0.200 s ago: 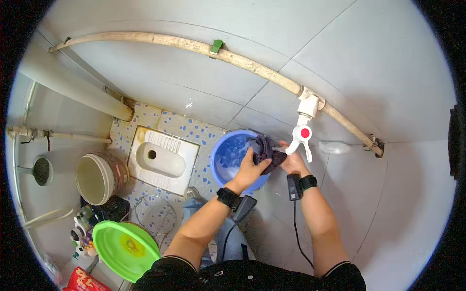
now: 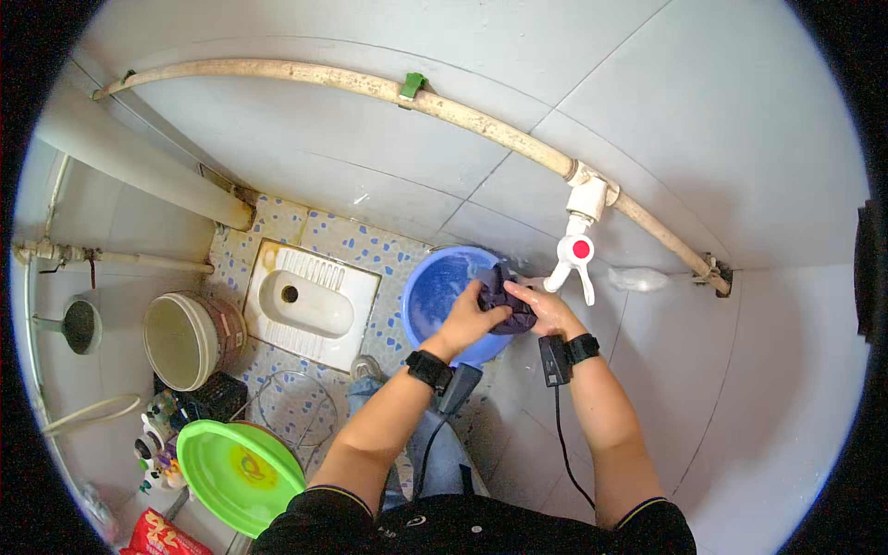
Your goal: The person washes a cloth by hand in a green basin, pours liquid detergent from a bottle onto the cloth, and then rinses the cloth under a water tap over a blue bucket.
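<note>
A dark purple wet cloth, bunched into a compact wad, is held between both hands over the right side of a blue basin. My left hand grips its left side, with the thumb along the near edge. My right hand presses on it from the right, fingers over its top. Just beyond my right hand is a white tap with a red dot; its spout ends close to the cloth. Water lies in the basin, partly hidden by the cloth and hands. What kind of cloth it is cannot be made out.
A squat toilet is set in the floor left of the basin. Farther left stand a pale bucket, a wire rack and a green basin. A pipe runs along the wall. Cables hang from both wrist straps.
My right hand has moved left onto the cloth, which is now bunched more tightly. The water in the basin looks less churned. My left hand has barely shifted.
</note>
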A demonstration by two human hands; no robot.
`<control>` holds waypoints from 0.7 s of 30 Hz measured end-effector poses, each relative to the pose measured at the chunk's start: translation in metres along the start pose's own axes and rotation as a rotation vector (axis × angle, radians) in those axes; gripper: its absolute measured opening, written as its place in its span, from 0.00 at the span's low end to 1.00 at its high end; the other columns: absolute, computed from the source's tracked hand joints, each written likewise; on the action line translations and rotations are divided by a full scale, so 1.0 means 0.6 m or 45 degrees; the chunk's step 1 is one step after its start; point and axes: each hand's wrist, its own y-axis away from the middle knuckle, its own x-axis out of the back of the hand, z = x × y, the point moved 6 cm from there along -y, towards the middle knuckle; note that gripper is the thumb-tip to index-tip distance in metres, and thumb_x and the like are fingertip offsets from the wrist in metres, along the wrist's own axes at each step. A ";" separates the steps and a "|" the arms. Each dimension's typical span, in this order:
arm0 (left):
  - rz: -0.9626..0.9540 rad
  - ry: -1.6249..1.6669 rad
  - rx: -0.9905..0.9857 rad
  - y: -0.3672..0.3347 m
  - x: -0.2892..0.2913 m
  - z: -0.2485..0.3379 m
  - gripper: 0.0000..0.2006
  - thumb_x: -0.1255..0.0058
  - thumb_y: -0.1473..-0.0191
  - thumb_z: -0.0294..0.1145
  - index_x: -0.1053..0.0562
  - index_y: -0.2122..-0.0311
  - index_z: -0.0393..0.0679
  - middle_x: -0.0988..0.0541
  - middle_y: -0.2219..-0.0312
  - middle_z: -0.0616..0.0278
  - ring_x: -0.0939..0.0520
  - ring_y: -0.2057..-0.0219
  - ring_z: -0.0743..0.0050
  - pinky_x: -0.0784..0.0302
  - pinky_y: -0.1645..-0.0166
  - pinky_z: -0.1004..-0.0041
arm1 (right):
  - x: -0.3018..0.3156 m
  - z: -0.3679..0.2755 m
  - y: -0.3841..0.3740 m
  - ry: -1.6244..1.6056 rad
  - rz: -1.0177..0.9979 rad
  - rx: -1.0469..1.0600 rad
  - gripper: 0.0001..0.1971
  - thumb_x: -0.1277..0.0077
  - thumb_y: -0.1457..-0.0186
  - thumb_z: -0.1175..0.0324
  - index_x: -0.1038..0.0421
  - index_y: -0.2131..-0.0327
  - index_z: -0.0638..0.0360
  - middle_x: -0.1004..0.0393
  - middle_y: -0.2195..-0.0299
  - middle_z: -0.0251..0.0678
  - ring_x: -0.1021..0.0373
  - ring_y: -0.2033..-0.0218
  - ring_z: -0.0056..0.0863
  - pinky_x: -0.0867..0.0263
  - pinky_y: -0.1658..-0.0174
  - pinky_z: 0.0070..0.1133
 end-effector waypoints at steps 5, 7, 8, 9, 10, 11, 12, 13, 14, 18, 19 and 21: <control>0.153 0.996 0.414 0.002 0.049 -0.073 0.16 0.58 0.53 0.40 0.34 0.61 0.41 0.27 0.66 0.64 0.28 0.64 0.72 0.35 0.59 0.73 | -0.037 -0.042 0.040 -0.097 0.026 0.297 0.10 0.55 0.51 0.70 0.36 0.64 0.61 0.31 0.69 0.34 0.32 0.69 0.23 0.34 0.65 0.20; 0.244 1.136 0.469 -0.002 0.037 -0.100 0.18 0.63 0.50 0.45 0.36 0.57 0.45 0.28 0.65 0.63 0.28 0.63 0.71 0.35 0.56 0.70 | -0.058 -0.054 0.057 -0.194 0.087 0.344 0.09 0.55 0.51 0.70 0.35 0.66 0.62 0.31 0.70 0.33 0.33 0.69 0.21 0.35 0.64 0.18; 0.288 1.109 0.619 0.004 0.007 -0.078 0.19 0.64 0.49 0.45 0.36 0.56 0.46 0.28 0.65 0.63 0.28 0.63 0.70 0.34 0.57 0.70 | -0.052 -0.049 0.056 -0.193 0.106 0.351 0.09 0.55 0.51 0.70 0.35 0.66 0.62 0.31 0.70 0.33 0.33 0.69 0.21 0.35 0.64 0.18; 0.132 1.296 0.472 -0.020 -0.013 -0.101 0.19 0.68 0.47 0.46 0.37 0.55 0.46 0.28 0.65 0.63 0.27 0.64 0.69 0.33 0.58 0.68 | -0.060 -0.046 0.049 0.071 0.189 0.456 0.09 0.54 0.52 0.70 0.35 0.66 0.63 0.31 0.70 0.33 0.34 0.69 0.20 0.36 0.64 0.18; 0.252 1.146 0.494 -0.040 -0.004 -0.156 0.17 0.68 0.47 0.44 0.35 0.57 0.45 0.28 0.65 0.61 0.26 0.66 0.68 0.31 0.60 0.68 | -0.074 -0.046 0.043 0.337 0.265 0.562 0.10 0.54 0.52 0.70 0.35 0.66 0.64 0.31 0.70 0.33 0.34 0.69 0.19 0.37 0.65 0.17; 0.177 1.196 0.451 -0.047 -0.033 -0.133 0.16 0.68 0.47 0.43 0.35 0.59 0.45 0.28 0.66 0.60 0.26 0.66 0.68 0.31 0.61 0.68 | -0.077 -0.062 0.054 0.982 0.388 0.829 0.11 0.52 0.53 0.66 0.34 0.68 0.63 0.31 0.69 0.36 0.35 0.68 0.26 0.41 0.64 0.19; 0.111 1.244 0.397 -0.046 -0.050 -0.099 0.15 0.68 0.47 0.41 0.34 0.60 0.44 0.28 0.66 0.59 0.26 0.67 0.68 0.30 0.62 0.69 | -0.090 -0.058 0.060 1.197 0.425 0.964 0.11 0.54 0.53 0.66 0.35 0.67 0.63 0.32 0.70 0.42 0.35 0.68 0.34 0.40 0.64 0.24; -0.004 1.302 0.341 -0.049 -0.058 -0.088 0.13 0.65 0.49 0.38 0.34 0.64 0.42 0.27 0.69 0.57 0.26 0.69 0.66 0.29 0.64 0.69 | -0.100 -0.059 0.066 1.343 0.510 1.047 0.11 0.55 0.53 0.67 0.36 0.66 0.63 0.33 0.70 0.45 0.35 0.68 0.38 0.40 0.64 0.25; 0.119 0.925 0.325 -0.056 -0.044 -0.084 0.13 0.66 0.49 0.36 0.35 0.62 0.39 0.27 0.70 0.55 0.26 0.70 0.66 0.29 0.67 0.69 | -0.112 -0.060 0.073 1.485 0.591 1.133 0.11 0.57 0.52 0.67 0.37 0.66 0.63 0.33 0.71 0.47 0.36 0.67 0.42 0.40 0.64 0.26; 0.391 0.410 0.529 -0.017 -0.067 -0.013 0.20 0.72 0.46 0.40 0.40 0.61 0.29 0.29 0.71 0.48 0.27 0.74 0.65 0.32 0.84 0.71 | -0.048 -0.081 0.061 1.450 0.786 1.022 0.09 0.62 0.50 0.69 0.38 0.66 0.63 0.34 0.71 0.50 0.36 0.69 0.45 0.40 0.66 0.29; 0.368 0.392 0.512 -0.025 -0.068 -0.024 0.20 0.71 0.47 0.40 0.40 0.61 0.29 0.29 0.71 0.47 0.27 0.73 0.64 0.32 0.82 0.71 | -0.043 -0.076 0.060 1.449 0.760 0.889 0.10 0.61 0.51 0.68 0.38 0.65 0.64 0.33 0.72 0.50 0.36 0.68 0.45 0.41 0.66 0.30; 0.369 0.381 0.499 -0.037 -0.058 -0.056 0.20 0.70 0.47 0.40 0.41 0.60 0.29 0.30 0.70 0.46 0.27 0.72 0.64 0.31 0.80 0.70 | -0.072 -0.075 0.069 1.542 0.739 0.981 0.11 0.60 0.51 0.68 0.39 0.66 0.65 0.34 0.72 0.49 0.36 0.68 0.44 0.41 0.65 0.30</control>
